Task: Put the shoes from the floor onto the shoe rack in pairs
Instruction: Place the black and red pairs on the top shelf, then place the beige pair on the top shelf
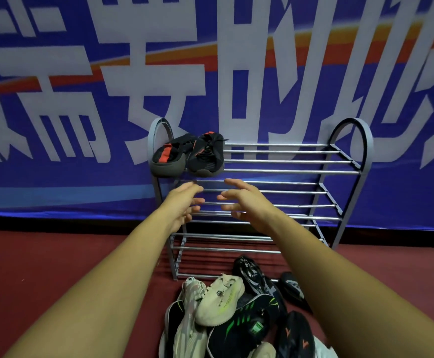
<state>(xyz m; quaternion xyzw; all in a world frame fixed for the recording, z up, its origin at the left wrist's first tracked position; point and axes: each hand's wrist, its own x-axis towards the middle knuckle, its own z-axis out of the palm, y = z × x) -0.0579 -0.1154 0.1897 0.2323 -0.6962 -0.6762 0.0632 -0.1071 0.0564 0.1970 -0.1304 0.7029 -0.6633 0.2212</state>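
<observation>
My left hand (184, 202) and right hand (244, 202) hover empty, fingers loose, below the black pair (188, 156) on the rack (288, 161), other shoes (236, 311) heaped on the floor (55, 267).

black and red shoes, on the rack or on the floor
On the grey metal rack: the black and red shoes sit side by side at the left of its top shelf.
</observation>
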